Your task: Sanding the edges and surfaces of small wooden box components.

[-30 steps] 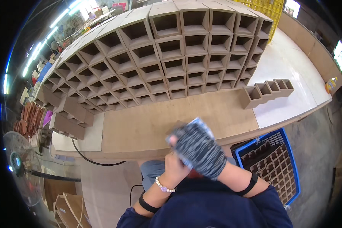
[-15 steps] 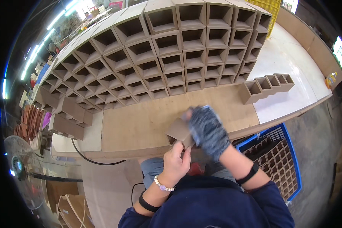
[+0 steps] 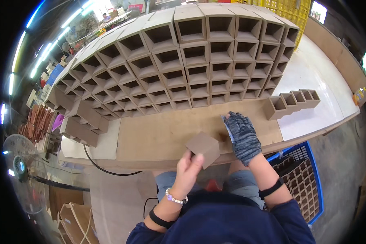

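Note:
My bare left hand (image 3: 188, 171) pinches a small brown box (image 3: 203, 147) by its near corner, thumb on one face. The box is tilted above the front edge of the table, with two closed faces towards me. My right hand (image 3: 243, 136), in a grey knitted glove, is to the right of the box and apart from it. Its fingers are bent downwards; a thin pale-blue edge shows along its left side, and what lies beneath the fingers is hidden. A big stack of similar open boxes (image 3: 199, 67) stands behind both hands.
A short row of boxes (image 3: 277, 107) lies on the table's right; more boxes (image 3: 79, 130) sit at the left end. A blue crate (image 3: 316, 179) holding boxes stands below the right edge. A fan (image 3: 20, 166) is at the left, and a black cable (image 3: 105, 171) hangs off the front edge.
My right hand has moved off the box to the right. My left hand still holds the box, which has turned so its closed faces show. The whole view has shifted slightly.

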Tool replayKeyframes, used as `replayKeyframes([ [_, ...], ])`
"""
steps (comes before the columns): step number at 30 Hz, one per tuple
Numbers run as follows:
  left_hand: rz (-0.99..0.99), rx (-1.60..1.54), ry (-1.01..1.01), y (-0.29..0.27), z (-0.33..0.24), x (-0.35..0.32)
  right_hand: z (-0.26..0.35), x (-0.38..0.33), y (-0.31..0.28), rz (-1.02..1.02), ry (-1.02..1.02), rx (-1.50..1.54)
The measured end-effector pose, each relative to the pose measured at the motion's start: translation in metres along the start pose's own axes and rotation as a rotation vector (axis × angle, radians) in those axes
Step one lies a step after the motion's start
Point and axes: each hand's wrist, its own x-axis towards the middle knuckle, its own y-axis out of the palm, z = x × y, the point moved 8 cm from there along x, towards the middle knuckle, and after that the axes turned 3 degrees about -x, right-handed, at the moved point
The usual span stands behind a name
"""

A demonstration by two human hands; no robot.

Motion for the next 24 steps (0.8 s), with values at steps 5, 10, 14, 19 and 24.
replayKeyframes([
  [5, -0.04, 0.171, 0.017, -0.007, 0.002, 0.001, 0.01, -0.004, -0.032, -0.171, -0.053, 0.18],
  [10, 0.022, 0.651, 0.429, 0.01, -0.014, -0.006, 0.09, -0.009, -0.083, -0.171, -0.286, 0.423],
  [14, 0.021, 0.785, 0.547, 0.019, -0.017, -0.01, 0.072, 0.002, -0.041, -0.177, -0.256, 0.11],
  [19, 0.003, 0.813, 0.48, 0.019, -0.007, -0.005, 0.03, 0.009, -0.019, -0.072, -0.078, -0.026],
  [24, 0.041, 0.778, 0.529, 0.019, -0.01, -0.012, 0.094, -0.016, -0.054, -0.184, -0.363, 0.308],
])
